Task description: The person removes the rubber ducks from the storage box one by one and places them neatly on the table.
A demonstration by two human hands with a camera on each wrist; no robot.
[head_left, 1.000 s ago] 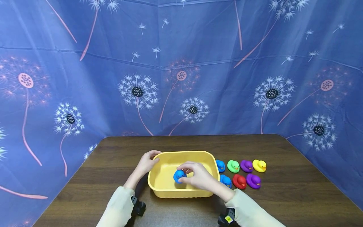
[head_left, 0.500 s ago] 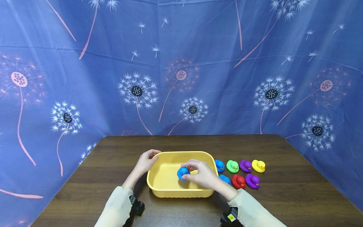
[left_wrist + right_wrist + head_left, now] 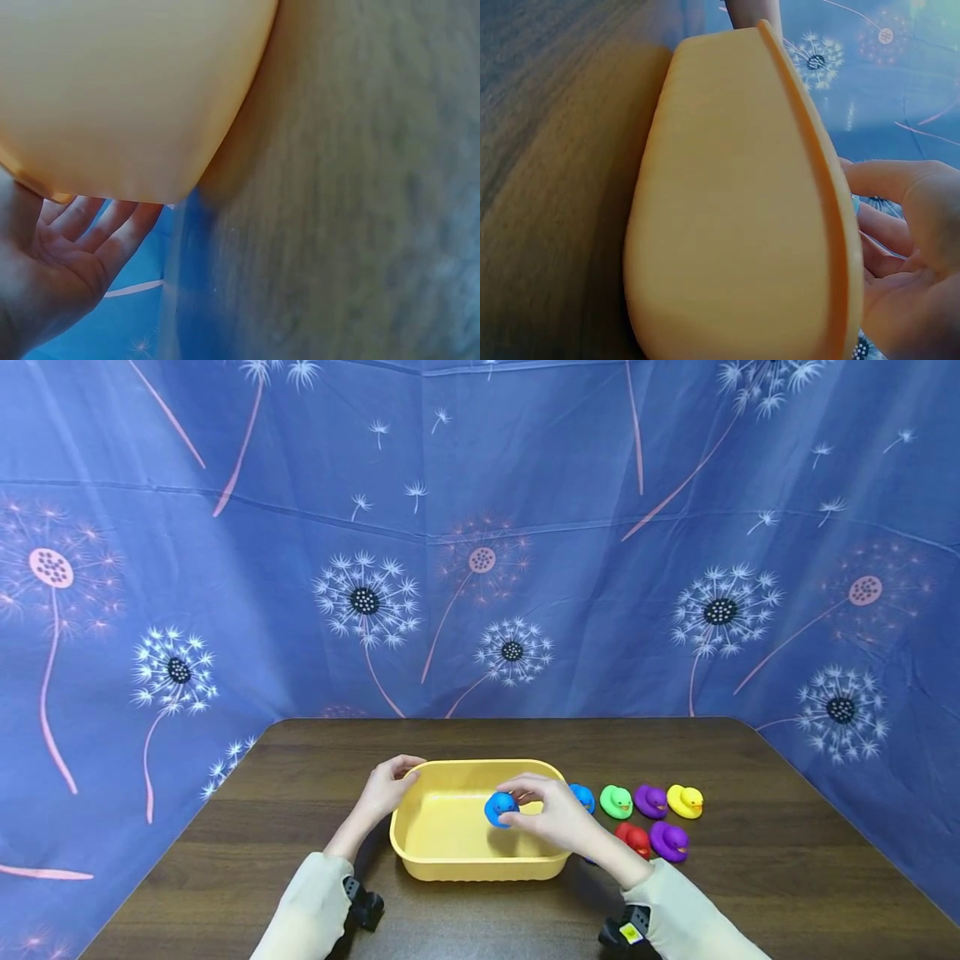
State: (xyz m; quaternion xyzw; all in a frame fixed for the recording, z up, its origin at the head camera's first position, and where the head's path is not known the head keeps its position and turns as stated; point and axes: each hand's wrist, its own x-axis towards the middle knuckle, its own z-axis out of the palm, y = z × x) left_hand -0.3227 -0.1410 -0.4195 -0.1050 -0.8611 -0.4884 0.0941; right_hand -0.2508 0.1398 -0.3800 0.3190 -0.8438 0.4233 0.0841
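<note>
My right hand (image 3: 558, 814) pinches a blue rubber duck (image 3: 498, 808) between thumb and fingers, over the inside of a yellow plastic tub (image 3: 480, 870). A shadow lies on the tub floor under the duck. At the tub's far left corner my left hand (image 3: 386, 787) grips the rim. In the left wrist view the left hand (image 3: 71, 259) has its thumb at the rim and its fingers behind the wall. The tub wall (image 3: 735, 195) fills much of the right wrist view and hides most of the duck there; the right hand (image 3: 907, 232) shows past the rim.
Right of the tub, rubber ducks stand in two rows on the brown wooden table (image 3: 787, 877). The back row has a blue duck (image 3: 582, 797), a green duck (image 3: 616, 802), a purple duck (image 3: 650, 802) and a yellow duck (image 3: 685, 801). A red duck (image 3: 632, 837) is partly behind the right wrist.
My right hand has carried the blue duck to the right and a little away across the tub. The forearm now covers most of the front row's blue duck. The left hand keeps its place.
</note>
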